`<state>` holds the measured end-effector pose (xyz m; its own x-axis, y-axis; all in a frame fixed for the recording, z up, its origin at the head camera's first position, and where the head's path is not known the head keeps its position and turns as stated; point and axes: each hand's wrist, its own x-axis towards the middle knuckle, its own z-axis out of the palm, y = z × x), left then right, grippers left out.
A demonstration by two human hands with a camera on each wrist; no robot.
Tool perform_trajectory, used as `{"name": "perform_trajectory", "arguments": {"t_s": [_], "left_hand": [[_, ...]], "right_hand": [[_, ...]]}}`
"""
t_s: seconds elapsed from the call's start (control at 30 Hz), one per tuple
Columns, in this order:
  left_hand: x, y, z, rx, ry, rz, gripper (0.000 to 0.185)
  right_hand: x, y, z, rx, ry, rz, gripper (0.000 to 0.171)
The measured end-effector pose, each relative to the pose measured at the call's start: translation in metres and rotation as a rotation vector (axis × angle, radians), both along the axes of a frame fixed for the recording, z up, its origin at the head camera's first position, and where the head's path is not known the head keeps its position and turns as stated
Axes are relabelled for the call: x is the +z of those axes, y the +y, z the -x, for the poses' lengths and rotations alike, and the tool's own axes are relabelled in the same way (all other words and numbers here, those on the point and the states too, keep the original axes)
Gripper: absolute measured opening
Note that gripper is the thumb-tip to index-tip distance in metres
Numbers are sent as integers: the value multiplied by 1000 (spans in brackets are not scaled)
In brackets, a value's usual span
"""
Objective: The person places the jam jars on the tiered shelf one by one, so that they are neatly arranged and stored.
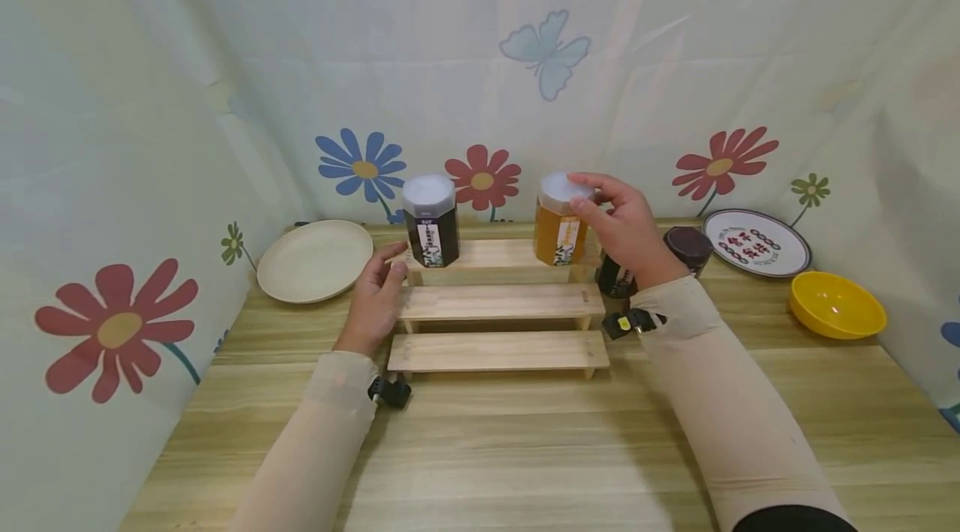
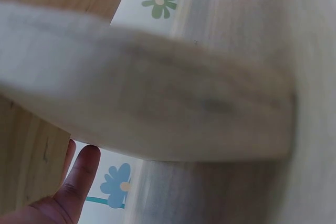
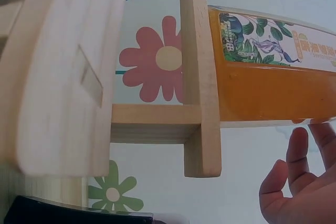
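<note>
Both arms wear snug, pale beige sleeves that end at the wrists, leaving the left hand (image 1: 372,298) and right hand (image 1: 626,225) bare. A small black clip-like device sits at each wrist; the right one carries a yellow spot. A dark cuff edges the right upper sleeve.

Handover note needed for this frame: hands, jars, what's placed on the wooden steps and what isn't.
Right hand: fingers curled on the white lid of the amber honey jar, which stands on the top step of the wooden riser.
Left hand: open, resting against the riser's left end.
Done: dark jar also on the top step.
Left: two dark-lidded jars stand on the table behind the right wrist; lower steps bare.
</note>
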<state>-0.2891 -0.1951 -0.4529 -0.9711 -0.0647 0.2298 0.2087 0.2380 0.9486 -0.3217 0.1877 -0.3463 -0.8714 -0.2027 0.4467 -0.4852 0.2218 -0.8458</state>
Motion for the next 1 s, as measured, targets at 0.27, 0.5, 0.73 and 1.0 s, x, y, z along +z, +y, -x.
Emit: {"name": "perform_trajectory", "arguments": {"t_s": [0.27,0.5,0.73,1.0], "left_hand": [[-1,-1,-1,4,4,10,44],[-1,0,0,0,7,-4,44],[-1,-1,1,-3,12,2,44],[-1,0,1,-3,4,9,43]], "right_hand": [[1,-4,-1,-36,-14,-10,37],[0,-5,0,-43,-15,-5,37],[-2,-3,1,-23,-16,-4,38],[-3,-2,1,-17,-15,-8,38]]}}
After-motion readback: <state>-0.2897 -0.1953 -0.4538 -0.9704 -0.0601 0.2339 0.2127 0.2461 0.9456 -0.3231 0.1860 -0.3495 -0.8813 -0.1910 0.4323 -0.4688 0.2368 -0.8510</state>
